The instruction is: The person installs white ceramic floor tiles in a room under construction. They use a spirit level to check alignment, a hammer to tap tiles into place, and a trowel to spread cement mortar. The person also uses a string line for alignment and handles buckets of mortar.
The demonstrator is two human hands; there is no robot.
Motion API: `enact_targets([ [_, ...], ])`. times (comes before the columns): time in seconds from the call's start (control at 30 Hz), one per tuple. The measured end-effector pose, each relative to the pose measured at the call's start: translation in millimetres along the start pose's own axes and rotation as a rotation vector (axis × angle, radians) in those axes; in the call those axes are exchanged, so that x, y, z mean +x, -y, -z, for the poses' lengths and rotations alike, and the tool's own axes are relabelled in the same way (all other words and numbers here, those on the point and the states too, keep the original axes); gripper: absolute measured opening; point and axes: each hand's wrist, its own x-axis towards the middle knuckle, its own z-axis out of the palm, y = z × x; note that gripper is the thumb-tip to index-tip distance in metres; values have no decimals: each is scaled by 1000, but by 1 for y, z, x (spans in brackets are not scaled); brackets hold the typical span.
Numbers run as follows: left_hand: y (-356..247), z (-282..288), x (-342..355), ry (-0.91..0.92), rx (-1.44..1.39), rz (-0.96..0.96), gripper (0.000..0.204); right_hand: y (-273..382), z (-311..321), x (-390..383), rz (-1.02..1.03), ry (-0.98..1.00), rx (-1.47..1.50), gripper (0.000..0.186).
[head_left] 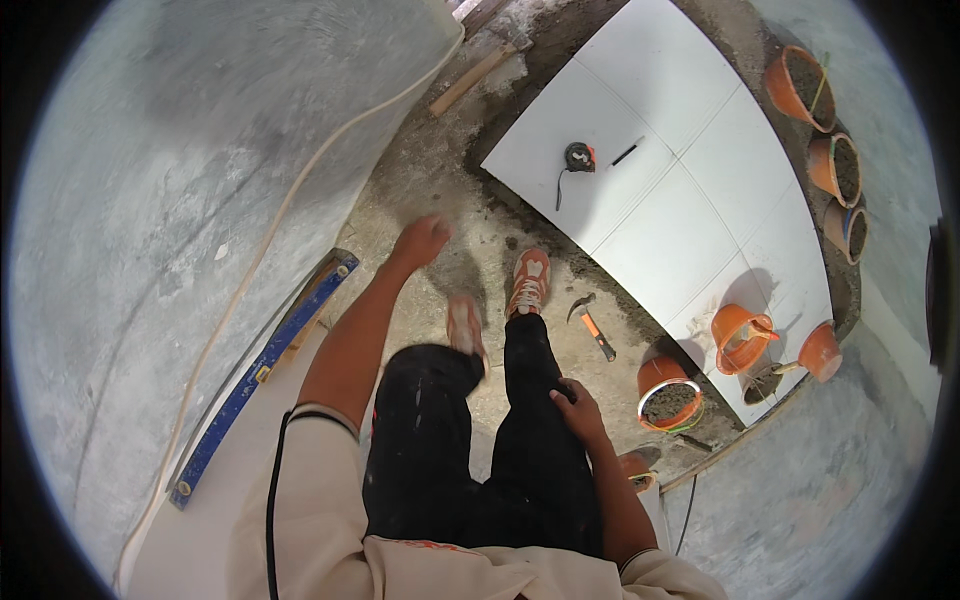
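Far left is a grey wall (200,130) with a tan cord (340,132) bending across it. At the bottom of that side there's a blue level (301,322) lying at a slant, well apart from either hand.

Next over, the left hand (421,240) hangs above the rough floor (388,215), fingers curled in. It's pretty blurry, so I honestly can't tell if they're pinched on something. A strip of wood (472,80) lies further up past it.

Then the feet: left shoe (464,325) is smeared too, and it's the thing nearest the left hand. Right shoe (528,283) is crisp, pinkish with pale laces. Black trousers (530,400) run down to both.

Right hand (580,412) is on the trousers, touching the right leg, fingers bent over the cloth. Can't tell if they're gripping it or just lying there. Near that hand, a hammer (595,330) with an orange and black handle sits on the floor, and to its right there's a bucket (652,376) of grey mix.

Up from those are the big white tiles (650,255), with a tape measure (579,156) and a dark pen (627,152) lying on them close together. A tipped orange pail (733,330) is on the lower part, and three orange tubs (784,92) of mix line the far right edge.
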Motion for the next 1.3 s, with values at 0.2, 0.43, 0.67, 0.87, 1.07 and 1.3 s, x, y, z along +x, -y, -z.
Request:
enact_targets([
  [0.2, -71, -27, 193, 53, -431, 106, 41, 25, -28, 17, 11, -180, -103, 41],
  [0.43, -42, -96, 340, -144, -466, 296, 25, 78, -87, 33, -165, -274, -7, 31],
  [0.67, -60, -108, 398, -118, -576, 528, 37, 91, -103, 44, -324, -351, 158, 26],
  [0.87, -55, -118, 420, -135, -546, 649, 53, 86, -108, 47, -377, -346, 213, 25],
  [1.07, -63, -116, 423, -105, -575, 618, 52, 80, -106, 46, -368, -345, 165, 25],
  [1.3, -70, -87, 397, -144, -686, 543, 35, 82, -99, 46, -329, -361, 180, 25],
])
